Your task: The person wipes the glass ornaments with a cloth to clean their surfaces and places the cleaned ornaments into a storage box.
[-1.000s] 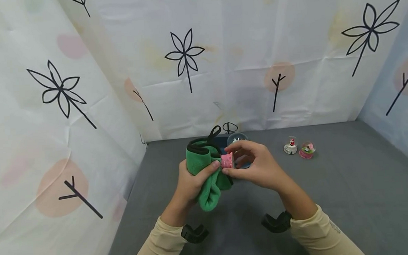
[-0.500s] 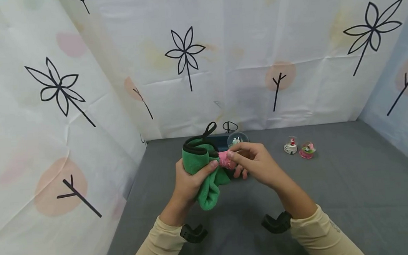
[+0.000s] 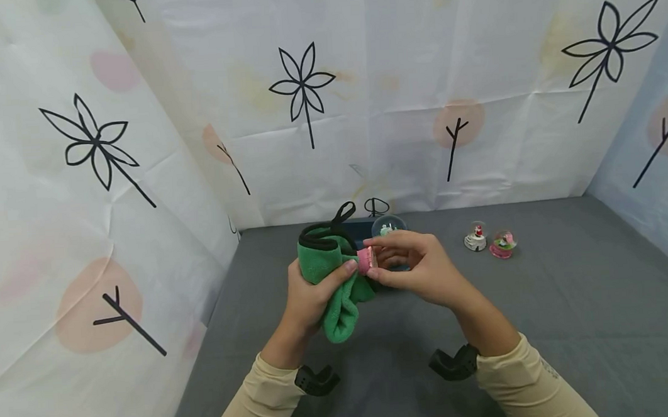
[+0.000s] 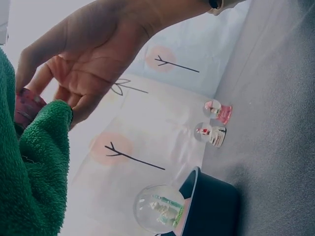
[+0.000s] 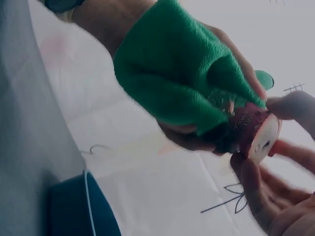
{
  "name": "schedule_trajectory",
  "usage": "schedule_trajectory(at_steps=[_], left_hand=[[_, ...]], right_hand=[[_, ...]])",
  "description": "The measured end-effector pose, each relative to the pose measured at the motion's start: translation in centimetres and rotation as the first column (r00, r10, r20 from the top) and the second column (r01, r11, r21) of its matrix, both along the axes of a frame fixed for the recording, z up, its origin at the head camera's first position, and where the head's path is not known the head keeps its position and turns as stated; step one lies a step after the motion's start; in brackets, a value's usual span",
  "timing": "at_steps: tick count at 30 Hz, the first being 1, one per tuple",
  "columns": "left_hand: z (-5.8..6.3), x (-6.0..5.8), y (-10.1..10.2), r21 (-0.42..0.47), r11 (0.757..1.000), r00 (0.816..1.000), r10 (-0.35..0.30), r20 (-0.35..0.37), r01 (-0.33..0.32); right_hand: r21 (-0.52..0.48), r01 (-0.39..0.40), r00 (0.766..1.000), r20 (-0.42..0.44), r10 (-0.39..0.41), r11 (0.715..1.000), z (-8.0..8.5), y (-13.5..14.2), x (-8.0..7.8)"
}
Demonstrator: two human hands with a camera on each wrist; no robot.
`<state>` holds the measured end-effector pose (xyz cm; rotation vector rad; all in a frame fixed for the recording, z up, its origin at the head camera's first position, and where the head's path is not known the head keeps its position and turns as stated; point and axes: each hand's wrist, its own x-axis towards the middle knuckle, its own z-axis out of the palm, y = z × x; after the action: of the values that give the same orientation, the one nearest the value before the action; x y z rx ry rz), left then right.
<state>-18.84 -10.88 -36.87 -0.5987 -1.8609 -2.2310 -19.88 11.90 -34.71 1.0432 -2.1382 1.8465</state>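
The left hand (image 3: pixel 309 298) grips a green cloth (image 3: pixel 317 263) around a small pink-based snow globe (image 3: pixel 364 261), whose base the right hand (image 3: pixel 428 270) pinches. It's held up over the grey table (image 3: pixel 571 290), with a dark blue tub (image 4: pixel 214 206) beyond.

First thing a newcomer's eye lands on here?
Probably the bright green cloth, bunched in the left hand mid-frame in the head view, with a pink ornament poking out that the right hand pinches. Next, a small white snow globe and pink snow globe, side by side on the grey table off to the right. Then a larger clear globe showing above a dark blue bin beyond the hands.
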Motion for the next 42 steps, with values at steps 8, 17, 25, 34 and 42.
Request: schedule_trajectory(at_steps=[8,17,25,34,42], left_hand=[[0.18,0.08,-0.01,0.025,1.000,1.000,-0.011,-0.006,0.011],[-0.07,0.22,0.01,0.005,1.000,0.999,0.018,-0.031,-0.018],[-0.18,0.26,0.06,0.004,1.000,0.999,0.020,-0.048,-0.020],[-0.17,0.12,0.02,0.001,1.000,0.998,0.021,-0.060,-0.021],[-0.13,0.07,-0.11,0.022,1.000,0.999,-0.003,-0.042,0.004]], right_hand=[[-0.009,-0.042,0.975,-0.219,0.039,0.999,-0.24,-0.22,-0.16],[0.044,0.098,0.995,-0.011,-0.098,0.994,0.28,0.12,0.24],[0.084,0.061,0.985,0.159,-0.073,0.995,0.48,-0.04,0.24],[0.036,0.000,0.993,0.116,-0.004,0.999,0.26,-0.05,0.20],[0.050,0.004,0.982,-0.187,0.005,0.999,-0.23,-0.34,0.21]])
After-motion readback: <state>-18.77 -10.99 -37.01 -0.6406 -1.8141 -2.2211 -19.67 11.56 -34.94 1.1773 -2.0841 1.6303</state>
